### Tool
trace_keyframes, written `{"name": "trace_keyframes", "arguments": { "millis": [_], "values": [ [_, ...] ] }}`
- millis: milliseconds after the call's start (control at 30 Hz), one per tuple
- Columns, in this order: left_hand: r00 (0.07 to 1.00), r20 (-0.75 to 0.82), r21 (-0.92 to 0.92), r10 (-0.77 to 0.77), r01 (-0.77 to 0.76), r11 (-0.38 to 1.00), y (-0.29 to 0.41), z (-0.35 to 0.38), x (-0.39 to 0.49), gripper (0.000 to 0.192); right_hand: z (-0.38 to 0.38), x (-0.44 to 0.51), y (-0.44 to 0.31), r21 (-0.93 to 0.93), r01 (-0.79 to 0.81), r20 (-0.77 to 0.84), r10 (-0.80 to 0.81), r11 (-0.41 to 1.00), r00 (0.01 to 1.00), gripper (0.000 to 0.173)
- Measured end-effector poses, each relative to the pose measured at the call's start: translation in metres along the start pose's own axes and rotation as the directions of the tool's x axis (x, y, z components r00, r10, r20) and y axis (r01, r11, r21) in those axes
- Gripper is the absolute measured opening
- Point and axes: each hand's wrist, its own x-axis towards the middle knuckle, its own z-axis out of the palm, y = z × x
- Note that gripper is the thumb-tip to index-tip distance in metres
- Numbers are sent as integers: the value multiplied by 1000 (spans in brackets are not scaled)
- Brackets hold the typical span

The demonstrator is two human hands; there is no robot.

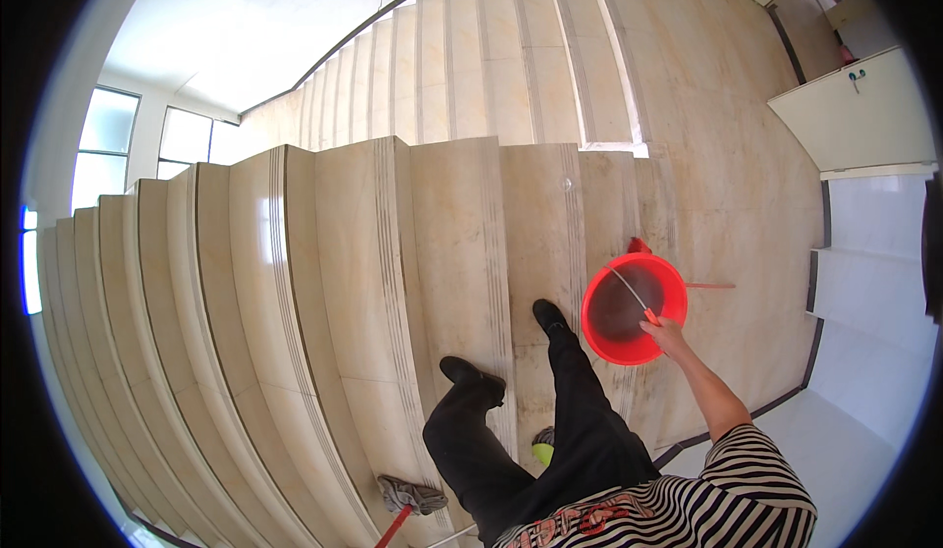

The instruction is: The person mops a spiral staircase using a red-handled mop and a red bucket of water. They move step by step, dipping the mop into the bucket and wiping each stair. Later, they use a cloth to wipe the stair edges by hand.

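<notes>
My right hand (664,336) is closed around the red grip of the wire handle of a red plastic bucket (588,327). Murky dark water (626,305) fills part of the bucket; whether it hangs or rests on a step is unclear. My left hand is out of view. A grey mop head (412,495) on a red pole lies low in the picture, left of my legs. Under the bucket's far side shows a red bristly thing (639,244), and a thin red stick (711,285) sticks out at its right. A lime-green item with grey strands (544,448) is partly hidden by my leg.
Stone steps (449,253) with grooved edges run down to the left, while another flight (457,69) rises beyond. Dirt marks several treads. My black shoes (471,375) stand on different steps. At right are a landing (744,253) and a pale cabinet door (858,121).
</notes>
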Motion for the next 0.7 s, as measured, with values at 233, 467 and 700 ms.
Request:
{"name": "trace_keyframes", "arguments": {
  "millis": [233, 467, 700],
  "values": [
    [999, 30, -21, -15, 16, 1000, 21, 16, 4, 16, 26, 43, -38, -293, 306, 109, -287, 906, 952, 50],
    [973, 183, 135, 143, -169, 976, 31, 43, 37, 21, 84, 88, -67, -293, 535, 271, -468, 793, 841, 40],
    [945, 292, 129, 146, -191, 973, 68, 174, -19, 21, 79, 120, -92, -554, 689, 399, -577, 468, 713, 37]
  ]
}}
